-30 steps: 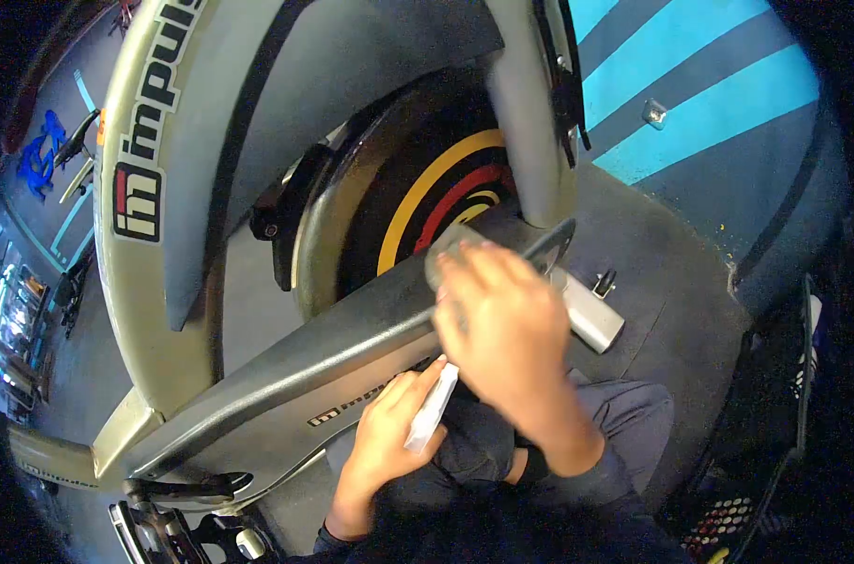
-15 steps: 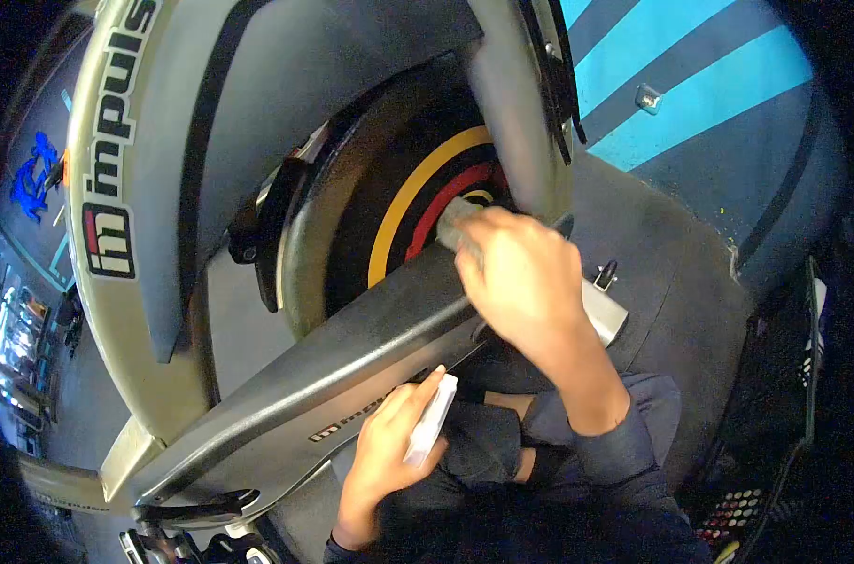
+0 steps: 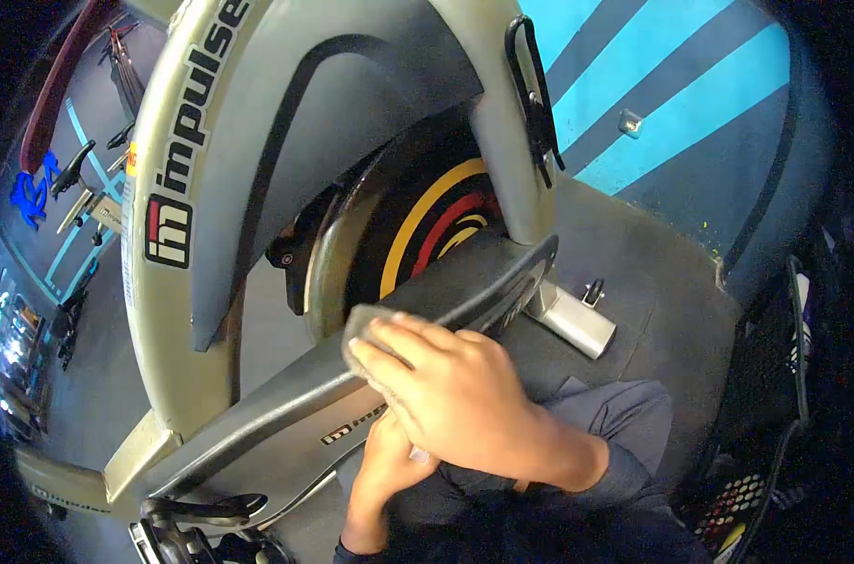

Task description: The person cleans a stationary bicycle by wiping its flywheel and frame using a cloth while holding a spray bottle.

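My right hand [image 3: 455,385] presses a grey cloth [image 3: 366,338] against the top edge of the black cover [image 3: 286,381] along the exercise bike's lower frame. Below and partly behind it, my left hand [image 3: 387,462] is closed around a small white object [image 3: 419,455], of which only a corner shows. Behind the cover stands the black flywheel [image 3: 427,202] with yellow and red rings. The cloth lies to the lower left of the flywheel's rings.
The bike's silver frame [image 3: 159,329] rises at the left. A silver foot [image 3: 577,321] rests on the dark floor at the right. A blue-striped wall [image 3: 671,103] stands behind. A dark mesh item [image 3: 737,498] is at the lower right.
My right hand has moved left and down with the cloth, from near the flywheel's centre to the cover's edge. It now hides most of the white object in my left hand.
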A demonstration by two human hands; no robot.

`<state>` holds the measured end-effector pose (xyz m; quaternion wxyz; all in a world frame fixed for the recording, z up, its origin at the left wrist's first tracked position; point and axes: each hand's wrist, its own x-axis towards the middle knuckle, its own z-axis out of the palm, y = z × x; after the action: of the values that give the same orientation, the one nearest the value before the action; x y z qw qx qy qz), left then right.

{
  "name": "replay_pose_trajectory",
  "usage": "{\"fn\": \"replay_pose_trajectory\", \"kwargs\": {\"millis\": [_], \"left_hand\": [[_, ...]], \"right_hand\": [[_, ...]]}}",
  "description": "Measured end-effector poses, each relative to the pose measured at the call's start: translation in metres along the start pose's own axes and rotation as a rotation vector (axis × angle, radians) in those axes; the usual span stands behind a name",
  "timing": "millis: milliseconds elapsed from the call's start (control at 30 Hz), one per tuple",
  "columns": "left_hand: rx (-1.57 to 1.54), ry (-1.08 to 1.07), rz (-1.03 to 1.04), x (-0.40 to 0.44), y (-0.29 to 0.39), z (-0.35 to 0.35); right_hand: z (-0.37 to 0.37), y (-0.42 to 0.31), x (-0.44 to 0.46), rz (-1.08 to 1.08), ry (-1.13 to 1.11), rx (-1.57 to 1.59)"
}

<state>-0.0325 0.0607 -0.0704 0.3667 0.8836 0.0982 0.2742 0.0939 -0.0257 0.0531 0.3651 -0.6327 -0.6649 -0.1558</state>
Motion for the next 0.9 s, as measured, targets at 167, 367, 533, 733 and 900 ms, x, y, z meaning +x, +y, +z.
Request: {"fn": "replay_pose_trajectory", "kwargs": {"millis": [167, 367, 533, 733, 900], "left_hand": [[0.1, -0.017, -0.004, 0.008, 0.028, -0.015], [0.091, -0.016, 0.027, 0.014, 0.026, -0.013], [0.111, 0.019, 0.07, 0.015, 0.027, -0.01], [0.138, -0.007, 0.082, 0.008, 0.029, -0.012], [0.125, 0.0, 0.047, 0.006, 0.027, -0.013]], "right_hand": [[-0.004, 0.044, 0.032, 0.248, 0.47, -0.287], [0.045, 0.099, 0.048, 0.387, 0.211, -0.469], [0.024, 0.108, 0.063, 0.611, -0.12, -0.414], [0.039, 0.093, 0.053, 0.477, 0.07, -0.485], [0.054, 0.042, 0.039, 0.287, 0.072, -0.532]]}}
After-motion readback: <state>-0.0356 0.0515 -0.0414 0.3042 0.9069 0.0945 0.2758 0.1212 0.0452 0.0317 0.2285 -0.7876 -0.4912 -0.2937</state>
